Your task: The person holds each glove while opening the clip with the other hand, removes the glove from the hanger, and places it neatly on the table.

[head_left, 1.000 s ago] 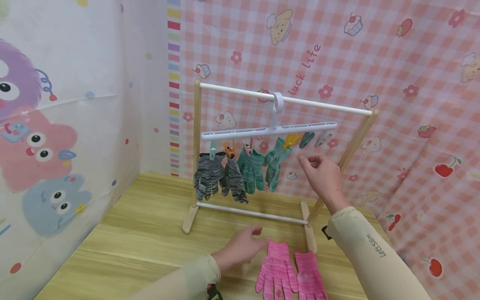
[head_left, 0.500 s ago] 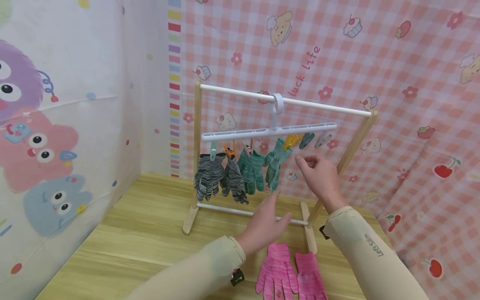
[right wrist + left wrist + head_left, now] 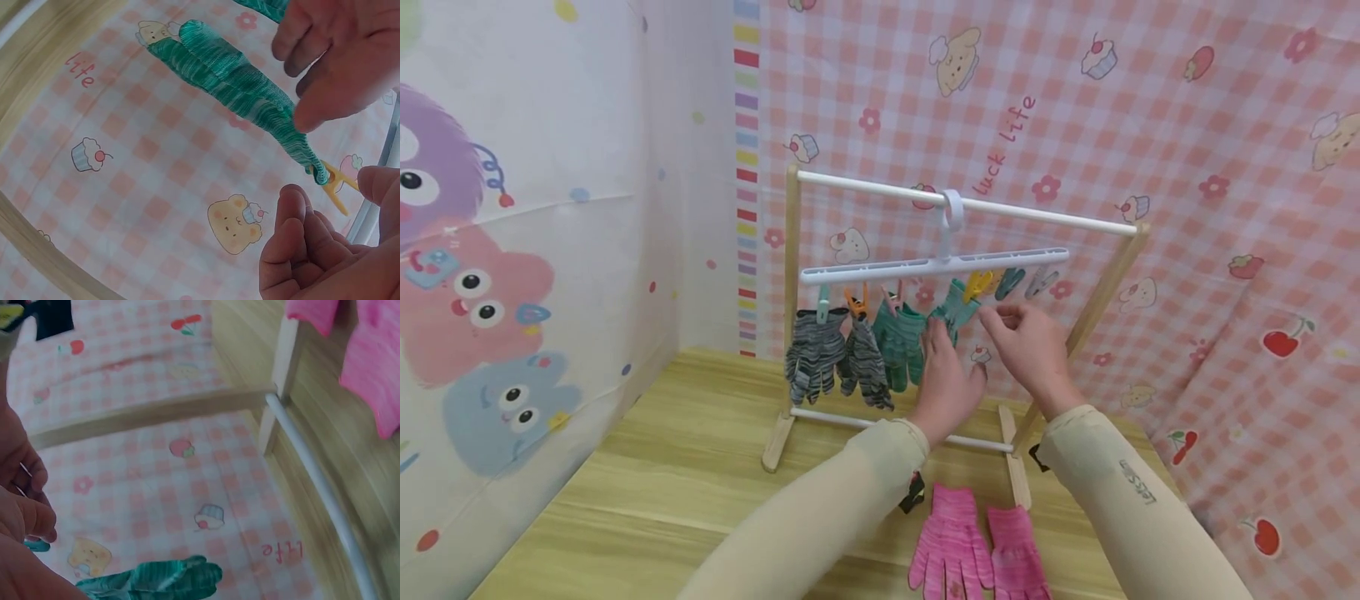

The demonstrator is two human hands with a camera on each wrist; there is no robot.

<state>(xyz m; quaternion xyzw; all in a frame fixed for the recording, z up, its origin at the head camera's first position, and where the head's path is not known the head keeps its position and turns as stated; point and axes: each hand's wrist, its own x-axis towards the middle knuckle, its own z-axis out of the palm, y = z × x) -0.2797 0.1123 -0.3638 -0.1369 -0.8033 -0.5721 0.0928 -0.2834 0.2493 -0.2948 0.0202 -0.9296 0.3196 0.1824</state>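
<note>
A green knitted glove (image 3: 957, 302) hangs from a yellow clothespin (image 3: 977, 286) under the white clip hanger (image 3: 880, 271). Right in front of that glove is my left hand (image 3: 946, 383), fingers fairly straight and thumb apart; whether it touches the fabric I cannot tell. My right hand (image 3: 1028, 350) is just right of the glove, its fingers loosely bent. In the right wrist view, a gap shows between that hand's thumb and index finger, close to the clothespin (image 3: 337, 187) and glove (image 3: 244, 94). Another green glove (image 3: 900, 343) and two grey gloves (image 3: 815, 354) hang further left.
The hanger hooks over the white top rail (image 3: 1045, 215) of a wood-legged rack (image 3: 792, 292). A teal clothespin (image 3: 1009, 283) and a grey clothespin (image 3: 1041, 282) hang at its right end. Two pink gloves (image 3: 951, 542) lie on the wooden table (image 3: 647, 483) in front.
My left hand has risen from beside the pink gloves up to the hanging green glove. My right hand has shifted slightly left, closer to the yellow clothespin.
</note>
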